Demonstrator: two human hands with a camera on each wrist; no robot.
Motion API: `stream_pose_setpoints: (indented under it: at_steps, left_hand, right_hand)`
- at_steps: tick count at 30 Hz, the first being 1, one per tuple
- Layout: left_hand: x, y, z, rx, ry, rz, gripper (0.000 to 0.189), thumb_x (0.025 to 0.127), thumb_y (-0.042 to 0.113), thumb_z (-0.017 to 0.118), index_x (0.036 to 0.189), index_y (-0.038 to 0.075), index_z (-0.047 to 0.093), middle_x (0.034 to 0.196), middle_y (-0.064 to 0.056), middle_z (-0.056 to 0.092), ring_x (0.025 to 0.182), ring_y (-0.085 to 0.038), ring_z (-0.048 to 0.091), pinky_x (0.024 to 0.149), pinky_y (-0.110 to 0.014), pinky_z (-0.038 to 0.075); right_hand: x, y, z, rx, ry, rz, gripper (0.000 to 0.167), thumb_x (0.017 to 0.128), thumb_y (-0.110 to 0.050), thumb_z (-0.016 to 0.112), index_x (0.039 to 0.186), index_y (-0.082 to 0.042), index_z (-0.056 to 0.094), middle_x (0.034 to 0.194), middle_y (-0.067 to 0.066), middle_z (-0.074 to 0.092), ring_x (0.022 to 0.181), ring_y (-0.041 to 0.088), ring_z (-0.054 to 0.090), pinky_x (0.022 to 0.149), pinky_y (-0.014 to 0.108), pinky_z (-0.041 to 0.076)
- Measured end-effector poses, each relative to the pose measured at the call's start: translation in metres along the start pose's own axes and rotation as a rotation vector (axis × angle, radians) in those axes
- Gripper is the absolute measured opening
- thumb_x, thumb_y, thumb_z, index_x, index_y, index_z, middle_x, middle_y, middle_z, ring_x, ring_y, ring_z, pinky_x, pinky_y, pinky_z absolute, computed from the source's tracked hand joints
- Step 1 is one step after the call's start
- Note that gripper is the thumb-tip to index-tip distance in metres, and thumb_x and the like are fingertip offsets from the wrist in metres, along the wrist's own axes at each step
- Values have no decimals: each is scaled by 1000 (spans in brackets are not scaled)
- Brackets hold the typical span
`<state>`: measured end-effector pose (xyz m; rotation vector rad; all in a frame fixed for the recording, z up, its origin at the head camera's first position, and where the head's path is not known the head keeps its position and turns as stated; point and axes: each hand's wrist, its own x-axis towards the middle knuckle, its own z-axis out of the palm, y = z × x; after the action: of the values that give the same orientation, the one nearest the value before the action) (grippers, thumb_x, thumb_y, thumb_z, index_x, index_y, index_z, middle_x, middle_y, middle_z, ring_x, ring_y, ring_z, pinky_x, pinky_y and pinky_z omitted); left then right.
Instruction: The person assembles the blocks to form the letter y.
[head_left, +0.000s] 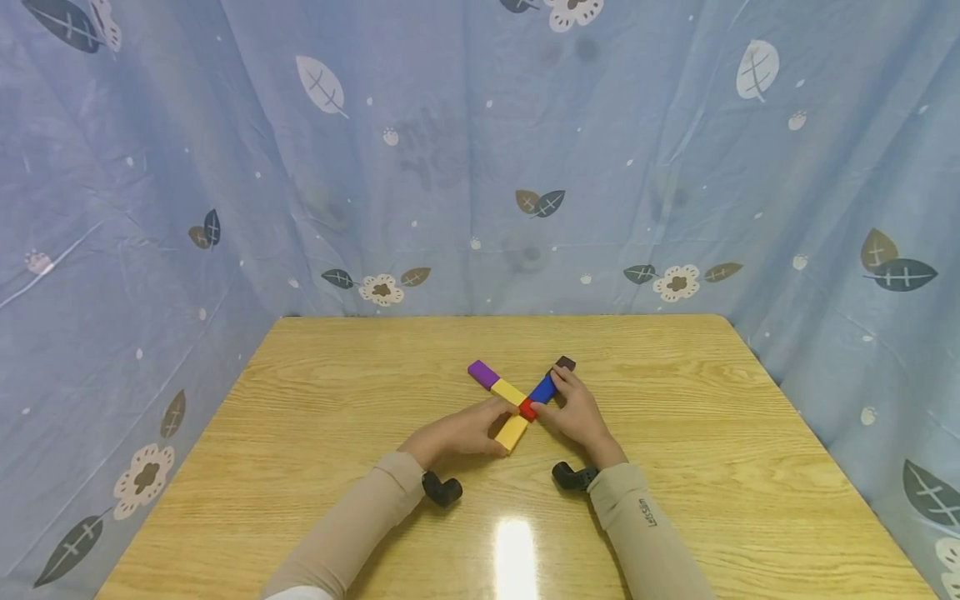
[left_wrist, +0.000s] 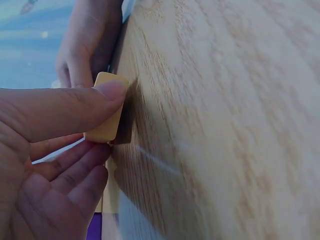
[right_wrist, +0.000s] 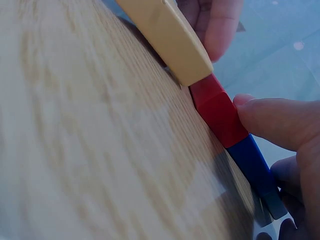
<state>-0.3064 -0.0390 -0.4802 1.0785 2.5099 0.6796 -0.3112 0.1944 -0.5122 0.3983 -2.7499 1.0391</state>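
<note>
Several small blocks form a cross-like shape on the table. My left hand (head_left: 463, 429) pinches a light yellow block (head_left: 513, 434) (left_wrist: 106, 129), thumb on its near end and fingers toward the centre. A red block (head_left: 528, 411) (right_wrist: 224, 120) sits at the centre. With its thumb on the red block and its fingers along the far side of a blue block (head_left: 542, 390) (right_wrist: 251, 159), my right hand (head_left: 581, 414) holds that arm. A dark brown block (head_left: 567, 362) lies past the blue one. Toward the far left run another yellow block (head_left: 507, 392) and a purple block (head_left: 483, 374).
The wooden table (head_left: 337, 375) has its far edge against a blue patterned curtain (head_left: 465, 167), which also hangs at both sides. Black wrist devices (head_left: 442, 490) sit below each hand. A bright reflection lies on the table's near part.
</note>
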Motion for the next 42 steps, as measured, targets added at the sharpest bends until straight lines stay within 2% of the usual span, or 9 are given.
stream_pose_setpoints:
  at_steps: [13,21,30,38,42]
  left_hand:
    - [5,3,-2,32,-12,-1,63,86,23,70,139,9,40,141,-10,41,134,-24,38,112,-39,32]
    - [6,1,-2,38,-9,0,63,86,24,71,139,10,41,139,-9,42,132,-23,40,111,-38,34]
    - [8,1,-3,48,-12,-5,62,86,25,70,141,14,43,134,-6,45,121,-17,47,105,-33,40]
    - [7,-1,-2,30,3,-5,62,86,25,70,140,12,42,134,-5,46,125,-19,46,107,-35,38]
    - [3,-3,-3,-30,24,7,66,84,24,73,140,9,41,137,-7,47,128,-21,44,109,-37,36]
  right_hand:
    - [0,1,0,-6,3,-5,76,83,-34,72,140,6,40,149,20,35,136,42,30,108,55,31]
    - [1,1,0,-15,-4,-2,76,84,-34,71,140,6,39,149,19,34,137,41,31,109,54,31]
    - [1,2,1,-11,-6,9,77,84,-37,71,140,5,39,150,18,35,137,41,30,109,54,31]
    - [1,3,2,5,4,8,77,83,-36,72,140,6,40,150,18,35,137,40,30,110,54,30]
    - [1,3,2,2,8,1,77,83,-36,72,139,6,40,149,19,35,137,41,31,109,54,30]
